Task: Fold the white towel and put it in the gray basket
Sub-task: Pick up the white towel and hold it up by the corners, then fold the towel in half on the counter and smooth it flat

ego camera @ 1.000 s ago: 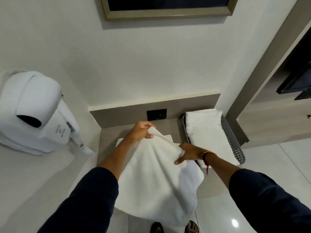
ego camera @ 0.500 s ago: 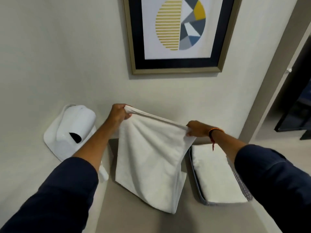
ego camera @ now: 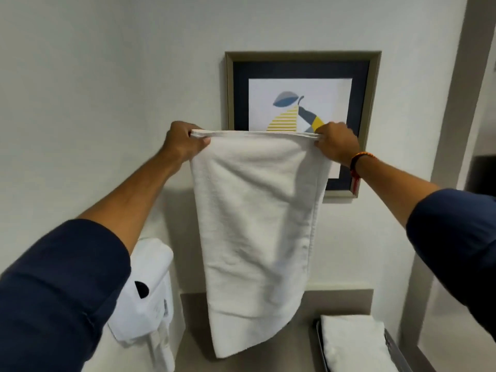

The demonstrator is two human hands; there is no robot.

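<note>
Both arms raised toward centre frame, dark blue sleeves pushed up the forearms. Left hand pinches the upper left corner of the white towel, fingers curled tight over the bunched hem. Right hand grips the upper right corner the same way, fingers closed on the cloth; a red-orange bracelet sits on that wrist. Towel's top edge stretched level between the two hands, the rest hanging straight down at centre frame, clear of the bench; lower edge curves and ends above the bench top. It covers part of a framed picture on the wall behind. Gray basket at lower right on the bench, with folded white towels inside. White wall-mounted hair dryer at lower left, beside the left sleeve.
</note>
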